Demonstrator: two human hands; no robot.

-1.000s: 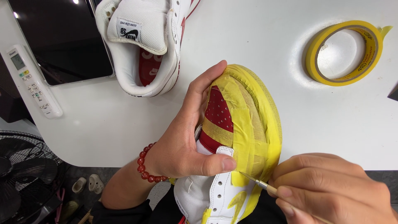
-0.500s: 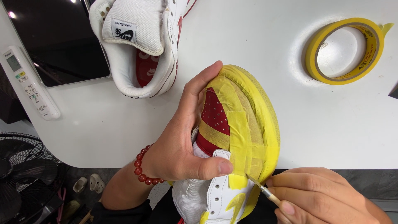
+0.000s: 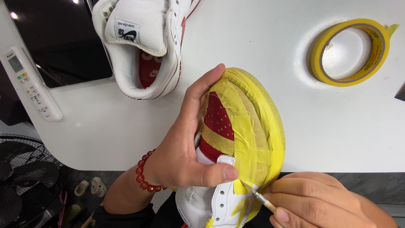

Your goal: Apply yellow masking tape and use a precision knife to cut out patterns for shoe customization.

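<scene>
Closest to the person, at about five o'clock in the view, the right hand [image 3: 320, 200] is pinched shut round a thin blade tool [image 3: 258, 196], its metal tip resting on the yellow tape at the side of the shoe [image 3: 236, 156], just below the left thumb. At seven o'clock the left hand [image 3: 185, 147], a red bead bracelet [image 3: 145, 177] at its wrist, is wrapped round the shoe from the left, thumb pressed across the white side panel and fingers curled up over the toe, so the shoe is held in the air at the worktop [image 3: 84, 135] edge, sole turned to the right.

By the look of it the masking is well along: the sole edge and most of the toe are covered in yellow tape, with the red perforated toe patch left bare. What seems left is trimming along the panel seams where the blade now sits, and the lower side, where only a few strips show.

Farther off, at eleven o'clock, a second shoe [image 3: 143, 42], white with a red lining, lies untaped on the worktop. At nine to ten o'clock a white remote [image 3: 31, 86] lies beside a dark screen [image 3: 55, 38]. At one to two o'clock the tape roll [image 3: 350, 52] lies flat, well apart from both hands.
</scene>
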